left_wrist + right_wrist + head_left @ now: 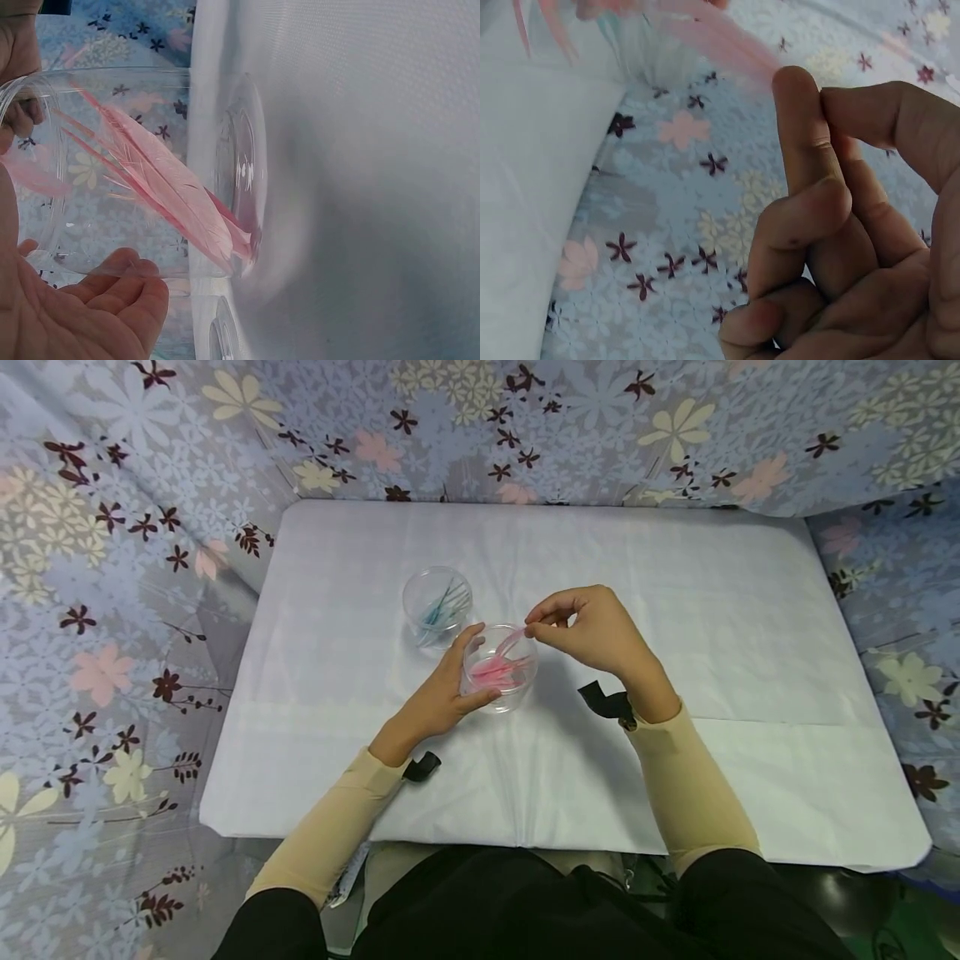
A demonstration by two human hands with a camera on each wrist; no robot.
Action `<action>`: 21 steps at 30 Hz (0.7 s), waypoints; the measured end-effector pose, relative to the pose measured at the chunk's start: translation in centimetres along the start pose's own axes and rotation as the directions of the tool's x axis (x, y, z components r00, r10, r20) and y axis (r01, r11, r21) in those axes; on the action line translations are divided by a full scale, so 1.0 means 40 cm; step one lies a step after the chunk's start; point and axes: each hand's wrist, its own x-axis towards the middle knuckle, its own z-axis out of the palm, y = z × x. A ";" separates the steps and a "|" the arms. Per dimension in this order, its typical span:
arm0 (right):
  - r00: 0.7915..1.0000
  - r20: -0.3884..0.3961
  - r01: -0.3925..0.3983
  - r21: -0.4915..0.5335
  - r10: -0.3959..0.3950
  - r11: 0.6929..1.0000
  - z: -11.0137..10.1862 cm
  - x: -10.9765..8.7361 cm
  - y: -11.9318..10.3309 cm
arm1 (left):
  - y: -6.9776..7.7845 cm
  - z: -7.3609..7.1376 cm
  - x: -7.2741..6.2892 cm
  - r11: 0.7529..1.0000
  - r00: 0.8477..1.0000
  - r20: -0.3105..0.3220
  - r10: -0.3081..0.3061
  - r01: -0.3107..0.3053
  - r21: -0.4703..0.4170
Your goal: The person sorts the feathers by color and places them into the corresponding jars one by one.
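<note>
My left hand point(435, 697) holds a clear round jar point(510, 700) from its left side, with the thumb at the near side and the fingers round the far side. Several pink feathers point(169, 180) lean inside this jar, their lower ends at its base. Between thumb and index finger, my right hand point(600, 628) pinches a pink feather point(724, 37) at the jar's right rim. The feather's other end slants down toward the jar's mouth. In the right wrist view the remaining right fingers are curled toward the palm.
A second clear jar point(412, 589) with teal feathers point(444, 610) stands just behind and left of the first, close to my left fingertips. Both are on a white-covered table point(720, 610). Flowered cloth point(465, 435) hangs around the back and sides.
</note>
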 end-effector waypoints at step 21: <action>0.984 0.106 0.170 -0.352 -0.141 0.921 0.126 0.008 -0.006 | -0.011 0.000 -0.006 1.000 0.999 0.006 0.031 -0.031 0.001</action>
